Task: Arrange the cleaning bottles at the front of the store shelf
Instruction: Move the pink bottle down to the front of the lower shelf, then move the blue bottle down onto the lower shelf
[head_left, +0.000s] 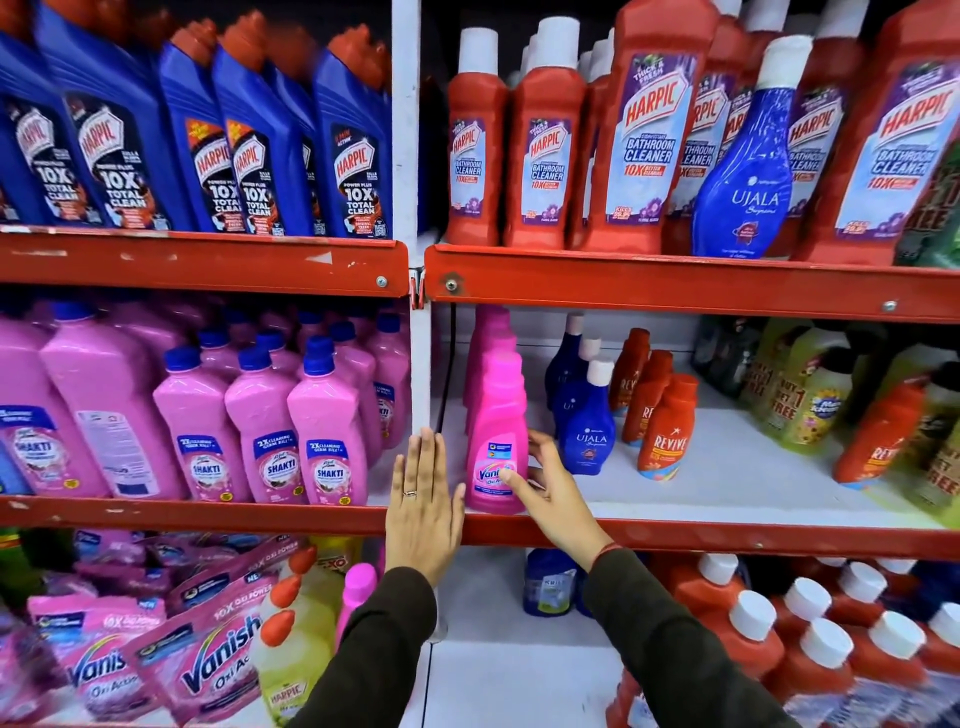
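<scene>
A pink Vanish bottle stands upright at the front left of the middle shelf, with another pink bottle behind it. My right hand wraps its lower part, thumb on the label and fingers around the right side. My left hand is flat with fingers straight beside the bottle's left, against the white upright post; only its thumb is near the bottle base. Blue Ujala bottles and red Revive bottles stand in short rows to the right.
Pink Shakti bottles fill the left bay. Blue Harpic and red Harpic bathroom cleaners line the upper shelf, with one blue Ujala among them. Vanish pouches and red white-capped bottles sit below.
</scene>
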